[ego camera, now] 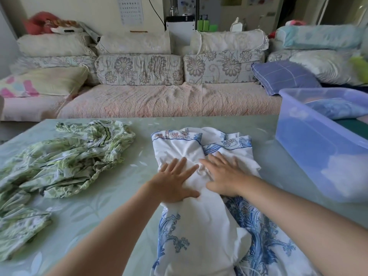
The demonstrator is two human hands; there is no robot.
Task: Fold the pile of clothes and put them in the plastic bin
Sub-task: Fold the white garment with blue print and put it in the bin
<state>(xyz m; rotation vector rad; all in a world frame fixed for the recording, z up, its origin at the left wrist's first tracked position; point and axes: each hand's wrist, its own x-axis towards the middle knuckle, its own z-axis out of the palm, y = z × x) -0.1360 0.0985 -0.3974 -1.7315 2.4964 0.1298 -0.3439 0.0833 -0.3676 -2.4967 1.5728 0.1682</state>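
step in hand: looks like flattening the white-and-blue garment [199,232] ahead of the next fold, judging by the flat palms.
doing it well: probably best to press from the bunched middle out toward 12 o'clock, so the creases get pushed out rather than folded in. Squaring up the printed hems at 12 o'clock first should help too, otherwise the stack in the plastic bin [318,156] likely ends up lumpy.
left hand [175,182]: palm down on the garment, forearm coming in from 7 o'clock, fingers [180,165] pointing to roughly 1 o'clock.
right hand [225,176]: palm down just beside the left one, forearm in from 4 o'clock, pointing to about 11 o'clock.
fingers: both sets straight and spread, pressing on cloth, gripping nothing.
garment spot: lies on the counter [119,216], centre down to 6 o'clock, near end running out of view.
plastic bin: sits at 3 o'clock, apart from the garment, with some blue-patterned cloth [336,108] already inside.
green pile [65,160]: crumpled at 9 o'clock, not folded yet.
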